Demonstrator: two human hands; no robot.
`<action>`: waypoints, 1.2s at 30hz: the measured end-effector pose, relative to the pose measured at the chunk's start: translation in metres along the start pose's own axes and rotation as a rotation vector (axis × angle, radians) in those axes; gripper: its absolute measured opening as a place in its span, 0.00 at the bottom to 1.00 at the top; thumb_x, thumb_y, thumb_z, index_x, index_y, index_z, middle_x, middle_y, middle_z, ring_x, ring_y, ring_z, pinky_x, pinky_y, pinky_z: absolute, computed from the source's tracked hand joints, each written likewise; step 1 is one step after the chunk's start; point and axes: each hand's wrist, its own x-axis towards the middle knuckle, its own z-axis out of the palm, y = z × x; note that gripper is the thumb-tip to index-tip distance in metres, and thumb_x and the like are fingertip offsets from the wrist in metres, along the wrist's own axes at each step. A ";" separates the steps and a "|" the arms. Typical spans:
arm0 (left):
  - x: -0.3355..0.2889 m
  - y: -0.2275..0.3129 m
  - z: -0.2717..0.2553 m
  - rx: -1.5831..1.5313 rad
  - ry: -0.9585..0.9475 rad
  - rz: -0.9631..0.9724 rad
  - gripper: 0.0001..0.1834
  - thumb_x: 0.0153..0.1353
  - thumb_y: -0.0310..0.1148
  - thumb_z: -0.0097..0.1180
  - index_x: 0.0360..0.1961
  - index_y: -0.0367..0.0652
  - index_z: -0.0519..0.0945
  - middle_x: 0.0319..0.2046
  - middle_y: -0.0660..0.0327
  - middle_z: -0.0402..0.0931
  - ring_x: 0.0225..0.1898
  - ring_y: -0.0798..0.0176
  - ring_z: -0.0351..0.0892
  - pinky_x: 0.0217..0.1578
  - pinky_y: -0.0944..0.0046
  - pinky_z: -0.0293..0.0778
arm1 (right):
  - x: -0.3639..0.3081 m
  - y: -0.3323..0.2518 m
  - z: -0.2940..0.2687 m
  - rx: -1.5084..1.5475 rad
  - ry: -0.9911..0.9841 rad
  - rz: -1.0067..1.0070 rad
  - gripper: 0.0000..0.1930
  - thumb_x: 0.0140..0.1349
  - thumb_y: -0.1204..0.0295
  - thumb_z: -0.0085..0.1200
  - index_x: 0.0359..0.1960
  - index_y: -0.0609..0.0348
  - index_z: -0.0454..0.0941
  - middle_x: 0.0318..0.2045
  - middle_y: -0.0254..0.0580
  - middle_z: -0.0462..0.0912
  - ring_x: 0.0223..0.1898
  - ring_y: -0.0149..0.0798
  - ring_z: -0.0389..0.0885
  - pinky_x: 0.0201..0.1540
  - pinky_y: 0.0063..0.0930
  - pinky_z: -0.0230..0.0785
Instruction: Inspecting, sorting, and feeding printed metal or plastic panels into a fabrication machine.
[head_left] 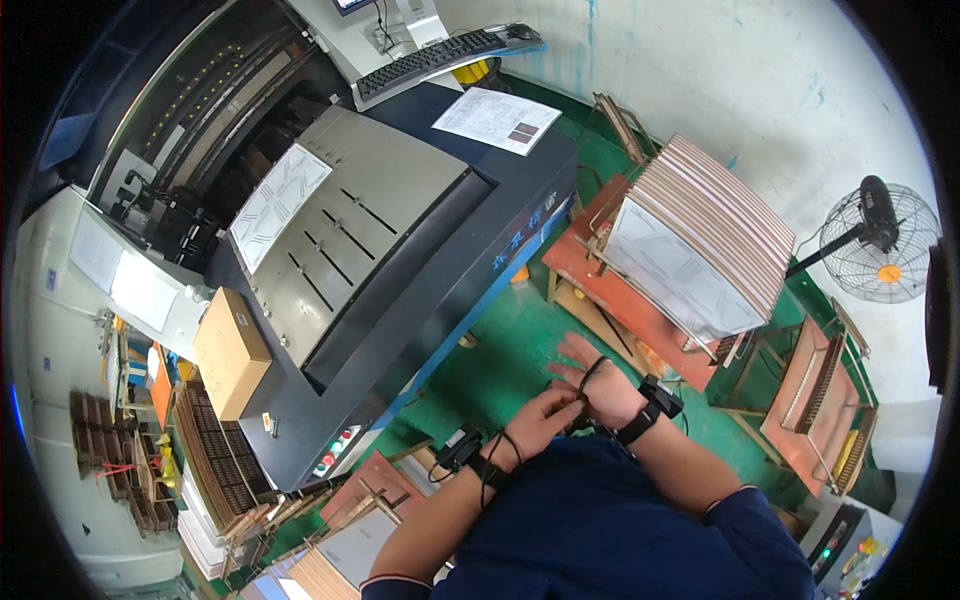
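Observation:
My two hands meet in front of my body. My left hand (540, 422) has its fingers pinched together on a thin black cable (591, 371) at the palm side of the other hand. That cable loops around my right hand (606, 392), whose fingers stretch out and spread apart, partly blurred. A black strap with a small box (660, 396) is worn on my right wrist. A similar strapped box (460, 450) sits on my left wrist, with black cord hanging about it.
A large dark machine (440, 260) with a metal bed stands to the left, a cardboard box (231, 355) on its edge. At right, a rack of upright panels (700, 230) rests on a reddish table (590, 265). A fan (880, 245) and another reddish stand (810, 400) are farther right.

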 end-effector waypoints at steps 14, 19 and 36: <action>-0.002 0.002 -0.001 0.053 0.051 -0.120 0.12 0.62 0.38 0.49 0.36 0.40 0.74 0.21 0.67 0.69 0.20 0.74 0.68 0.21 0.74 0.66 | -0.005 0.012 0.002 -0.224 0.017 -0.033 0.32 0.60 0.83 0.40 0.65 0.60 0.43 0.62 0.57 0.55 0.59 0.41 0.61 0.54 0.29 0.62; -0.005 -0.003 0.001 0.093 0.163 0.088 0.10 0.60 0.35 0.51 0.31 0.38 0.77 0.24 0.63 0.72 0.23 0.72 0.71 0.23 0.72 0.68 | 0.002 0.013 -0.004 -0.371 -0.203 -0.060 0.31 0.65 0.70 0.44 0.65 0.59 0.42 0.59 0.54 0.60 0.56 0.37 0.64 0.55 0.29 0.61; -0.019 -0.003 -0.011 0.088 0.142 0.030 0.10 0.59 0.35 0.53 0.35 0.39 0.77 0.28 0.65 0.76 0.29 0.72 0.74 0.30 0.72 0.69 | -0.015 -0.001 0.001 0.127 -0.436 0.214 0.18 0.64 0.76 0.40 0.56 0.69 0.63 0.52 0.48 0.70 0.52 0.37 0.70 0.56 0.29 0.61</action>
